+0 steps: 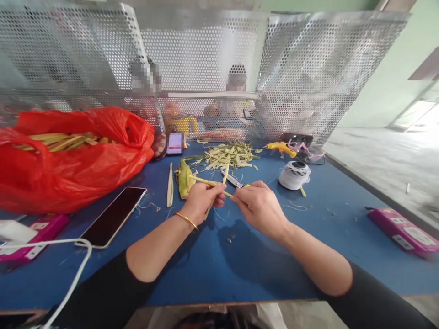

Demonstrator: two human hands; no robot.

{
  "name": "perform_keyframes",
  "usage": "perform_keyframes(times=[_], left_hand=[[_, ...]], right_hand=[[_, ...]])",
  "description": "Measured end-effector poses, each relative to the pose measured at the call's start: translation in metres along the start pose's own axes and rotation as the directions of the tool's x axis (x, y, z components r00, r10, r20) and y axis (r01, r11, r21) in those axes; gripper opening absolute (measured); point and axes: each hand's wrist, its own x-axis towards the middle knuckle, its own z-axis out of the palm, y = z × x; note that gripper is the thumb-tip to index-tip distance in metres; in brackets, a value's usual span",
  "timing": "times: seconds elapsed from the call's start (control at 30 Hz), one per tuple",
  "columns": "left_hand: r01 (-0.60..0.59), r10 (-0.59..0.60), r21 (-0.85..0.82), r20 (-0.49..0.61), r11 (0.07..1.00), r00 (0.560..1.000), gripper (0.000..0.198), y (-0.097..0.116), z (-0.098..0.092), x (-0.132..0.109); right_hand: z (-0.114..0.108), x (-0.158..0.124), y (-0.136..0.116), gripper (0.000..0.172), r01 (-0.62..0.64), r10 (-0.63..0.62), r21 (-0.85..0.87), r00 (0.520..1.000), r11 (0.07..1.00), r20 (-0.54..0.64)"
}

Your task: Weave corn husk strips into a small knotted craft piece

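My left hand, with a gold bangle at the wrist, pinches crossing pale yellow-green leaf strips between thumb and fingers. My right hand is closed, its fingertips on the end of one strip that runs across from the left hand. Scissors show just behind the right hand, blades pointing away to the left; that hand hides most of the handle. Beyond my left hand lies a folded yellow-green leaf bundle, with a single flat leaf piece beside it.
A heap of leaf trimmings lies farther back. At left are a red plastic bag of strips and a phone. Rightward stand a white string spool, a yellow glue gun and a magenta power strip. A perforated metal screen closes the back.
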Motion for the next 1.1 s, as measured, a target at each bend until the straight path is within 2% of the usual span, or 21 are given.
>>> perform_keyframes(times=[0.07, 0.1, 0.17, 0.2, 0.27, 0.33, 0.4, 0.47, 0.57, 0.77, 0.87, 0.93, 0.97, 1.03, 1.07, 1.1], left_hand=[[0.016, -0.015, -0.004, 0.038, 1.000, 0.999, 0.019, 0.001, -0.001, 0.000], [0.031, -0.030, -0.004, 0.062, 1.000, 0.998, 0.019, 0.002, -0.002, -0.001], [0.061, -0.061, -0.001, 0.119, 0.998, 0.991, 0.020, 0.002, -0.002, -0.003], [0.072, -0.071, 0.002, 0.149, 0.997, 0.986, 0.021, 0.002, -0.002, -0.004], [0.090, -0.093, 0.022, 0.219, 0.996, 0.971, 0.027, 0.000, -0.002, -0.007], [0.105, -0.116, 0.054, 0.274, 0.993, 0.955, 0.035, -0.001, -0.001, -0.010], [0.105, -0.125, 0.084, 0.293, 0.991, 0.948, 0.040, -0.003, 0.000, -0.012], [0.087, -0.116, 0.110, 0.286, 0.990, 0.951, 0.040, -0.004, 0.001, -0.013], [0.063, -0.104, 0.147, 0.289, 0.987, 0.952, 0.037, -0.006, 0.002, -0.012], [0.036, -0.090, 0.168, 0.321, 0.985, 0.943, 0.028, -0.004, 0.003, -0.014], [0.023, -0.078, 0.169, 0.322, 0.985, 0.944, 0.031, -0.002, 0.003, -0.015], [0.020, -0.071, 0.167, 0.304, 0.986, 0.950, 0.034, -0.002, 0.003, -0.015], [0.012, -0.062, 0.168, 0.296, 0.986, 0.953, 0.035, -0.001, 0.002, -0.015], [-0.033, -0.023, 0.192, 0.281, 0.981, 0.959, 0.038, 0.000, 0.002, -0.016], [-0.072, 0.008, 0.223, 0.275, 0.972, 0.961, 0.038, 0.000, 0.002, -0.016], [-0.120, 0.043, 0.268, 0.275, 0.956, 0.961, 0.039, -0.001, 0.002, -0.017]], right_hand=[[-0.005, 0.003, 0.005, 0.035, -0.161, 0.142, 0.251, 0.985, 0.954, 0.094], [-0.007, 0.006, 0.008, 0.037, -0.268, 0.221, 0.396, 0.962, 0.878, 0.162], [-0.009, 0.011, 0.016, 0.045, -0.471, 0.356, 0.632, 0.882, 0.615, 0.310], [-0.008, 0.013, 0.019, 0.047, -0.538, 0.405, 0.699, 0.836, 0.471, 0.370], [-0.005, 0.016, 0.021, 0.046, -0.579, 0.453, 0.770, 0.781, 0.269, 0.430], [0.000, 0.016, 0.017, 0.043, -0.536, 0.462, 0.822, 0.788, 0.190, 0.407], [0.005, 0.014, 0.010, 0.043, -0.487, 0.462, 0.858, 0.807, 0.164, 0.369], [0.010, 0.013, 0.004, 0.041, -0.477, 0.478, 0.865, 0.802, 0.154, 0.358], [0.015, 0.011, 0.003, 0.035, -0.471, 0.502, 0.865, 0.798, 0.174, 0.333], [0.018, 0.011, 0.008, 0.030, -0.378, 0.583, 0.900, 0.789, 0.218, 0.190], [0.017, 0.012, 0.011, 0.031, -0.394, 0.551, 0.873, 0.813, 0.289, 0.185], [0.014, 0.012, 0.013, 0.034, -0.418, 0.519, 0.823, 0.835, 0.385, 0.182], [0.011, 0.012, 0.014, 0.034, -0.417, 0.527, 0.779, 0.839, 0.467, 0.133], [0.003, 0.011, 0.015, 0.030, -0.365, 0.539, 0.614, 0.834, 0.699, -0.118], [0.000, 0.009, 0.014, 0.027, -0.318, 0.488, 0.479, 0.826, 0.818, -0.284], [-0.003, 0.008, 0.013, 0.024, -0.260, 0.385, 0.324, 0.823, 0.910, -0.419]])
